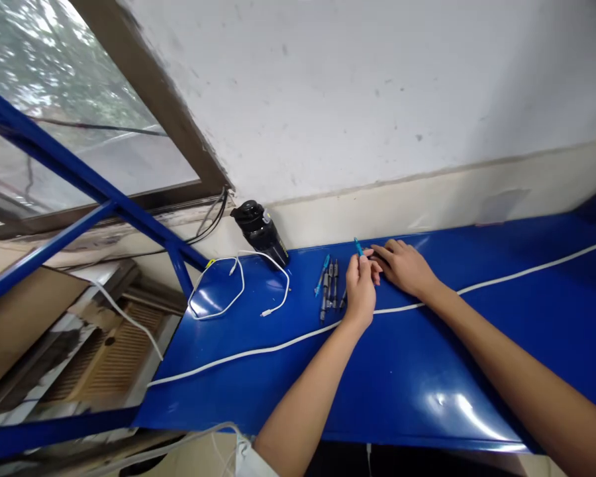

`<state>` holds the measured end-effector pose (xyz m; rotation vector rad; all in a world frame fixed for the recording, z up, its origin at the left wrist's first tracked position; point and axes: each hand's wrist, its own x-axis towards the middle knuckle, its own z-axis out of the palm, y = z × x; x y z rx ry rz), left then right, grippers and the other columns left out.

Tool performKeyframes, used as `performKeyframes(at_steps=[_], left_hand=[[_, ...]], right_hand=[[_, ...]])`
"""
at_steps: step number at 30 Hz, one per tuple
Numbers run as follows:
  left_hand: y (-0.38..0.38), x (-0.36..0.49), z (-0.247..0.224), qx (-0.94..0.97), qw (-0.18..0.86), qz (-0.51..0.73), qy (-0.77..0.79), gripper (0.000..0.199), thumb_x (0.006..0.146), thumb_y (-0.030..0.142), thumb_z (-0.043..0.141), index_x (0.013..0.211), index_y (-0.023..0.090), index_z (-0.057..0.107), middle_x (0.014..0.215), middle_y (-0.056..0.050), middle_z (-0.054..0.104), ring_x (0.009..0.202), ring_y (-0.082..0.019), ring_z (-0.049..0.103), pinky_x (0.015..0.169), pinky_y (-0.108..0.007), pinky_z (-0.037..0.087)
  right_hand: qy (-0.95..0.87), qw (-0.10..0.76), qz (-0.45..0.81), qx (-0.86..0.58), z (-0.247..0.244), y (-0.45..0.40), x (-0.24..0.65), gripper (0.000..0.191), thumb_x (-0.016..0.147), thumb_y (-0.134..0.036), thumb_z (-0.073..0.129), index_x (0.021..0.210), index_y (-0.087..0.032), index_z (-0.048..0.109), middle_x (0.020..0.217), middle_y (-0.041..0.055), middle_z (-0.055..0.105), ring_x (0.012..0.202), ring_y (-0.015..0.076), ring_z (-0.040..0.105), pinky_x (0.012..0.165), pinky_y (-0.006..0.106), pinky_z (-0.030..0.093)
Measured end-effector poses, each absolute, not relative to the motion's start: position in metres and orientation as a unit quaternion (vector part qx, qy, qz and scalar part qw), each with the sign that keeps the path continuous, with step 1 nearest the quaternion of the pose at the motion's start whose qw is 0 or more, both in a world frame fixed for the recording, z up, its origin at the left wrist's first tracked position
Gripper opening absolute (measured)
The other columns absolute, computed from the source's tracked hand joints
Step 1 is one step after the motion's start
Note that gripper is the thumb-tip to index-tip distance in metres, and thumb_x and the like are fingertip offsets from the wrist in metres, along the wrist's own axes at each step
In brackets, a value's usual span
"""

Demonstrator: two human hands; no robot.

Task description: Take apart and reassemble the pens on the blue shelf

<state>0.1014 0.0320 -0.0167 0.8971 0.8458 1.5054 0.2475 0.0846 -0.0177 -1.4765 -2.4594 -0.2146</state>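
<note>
My left hand (361,291) is closed round a teal pen (358,246), whose tip points up toward the wall. Beside it on the right, my right hand (408,266) lies low over the blue tabletop with fingers stretched toward the left hand. Something dark shows near its fingertips, too small to name. Left of my left hand, several dark grey pens (330,285) lie side by side. Another teal pen (322,275) rests at the left end of that row. The left hand partly hides the pens nearest to it.
A black bottle (262,235) stands against the wall, with a looped white cable (218,315) in front. One long white cord (258,351) crosses the tabletop (402,397) and passes under my arms. Blue metal framing (79,175) and a window are at left.
</note>
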Motion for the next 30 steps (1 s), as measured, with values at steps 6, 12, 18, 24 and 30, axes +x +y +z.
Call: performKeyframes(at_steps=[6, 12, 18, 24, 30], left_hand=[[0.031, 0.099, -0.016, 0.351, 0.574, 0.651, 0.352, 0.043, 0.105, 0.055, 0.063, 0.127, 0.019, 0.06, 0.09, -0.006, 0.071, 0.078, -0.016, 0.065, 0.075, -0.028, 0.049], [0.027, 0.096, -0.011, 0.373, 0.52, 0.66, 0.394, 0.031, 0.109, 0.05, 0.058, 0.12, 0.021, 0.058, 0.104, -0.008, 0.077, 0.102, -0.02, 0.072, 0.092, -0.033, 0.052], [0.018, 0.099, -0.002, 0.422, 0.449, 0.682, 0.394, 0.026, 0.109, 0.051, 0.057, 0.109, 0.025, 0.052, 0.126, -0.009, 0.079, 0.135, -0.024, 0.066, 0.123, -0.047, 0.041], [0.016, 0.101, -0.001, 0.421, 0.436, 0.688, 0.4, 0.019, 0.111, 0.044, 0.057, 0.11, 0.026, 0.051, 0.151, -0.012, 0.067, 0.149, -0.023, 0.056, 0.124, -0.043, 0.042], [0.011, 0.1, 0.003, 0.42, 0.425, 0.683, 0.42, 0.025, 0.114, 0.049, 0.047, 0.122, 0.027, 0.055, 0.154, -0.01, 0.065, 0.145, -0.022, 0.058, 0.124, -0.041, 0.042]], right_hand=[[-0.839, 0.166, -0.062, -0.515, -0.013, 0.082, 0.247, 0.046, 0.114, -0.042, 0.041, 0.133, -0.013, 0.072, 0.122, 0.0183, 0.064, 0.102, 0.0296, 0.055, 0.085, 0.039, 0.04], [-0.834, 0.278, -0.042, -0.475, -0.007, 0.074, 0.24, 0.045, 0.117, -0.034, 0.032, 0.124, -0.012, 0.071, 0.113, 0.0152, 0.072, 0.097, 0.0262, 0.064, 0.086, 0.038, 0.046], [-0.813, 0.394, 0.033, -0.428, -0.007, 0.063, 0.232, 0.036, 0.116, -0.037, 0.039, 0.133, -0.014, 0.059, 0.105, 0.0133, 0.079, 0.088, 0.0266, 0.076, 0.075, 0.036, 0.055], [-0.844, 0.371, 0.105, -0.374, -0.007, 0.056, 0.224, 0.043, 0.115, -0.038, 0.043, 0.153, -0.017, 0.046, 0.125, 0.0151, 0.078, 0.099, 0.029, 0.079, 0.078, 0.038, 0.059], [-0.86, 0.344, 0.106, -0.362, -0.007, 0.05, 0.216, 0.032, 0.116, -0.035, 0.038, 0.131, -0.016, 0.059, 0.111, 0.0141, 0.078, 0.091, 0.0254, 0.077, 0.071, 0.032, 0.053]])
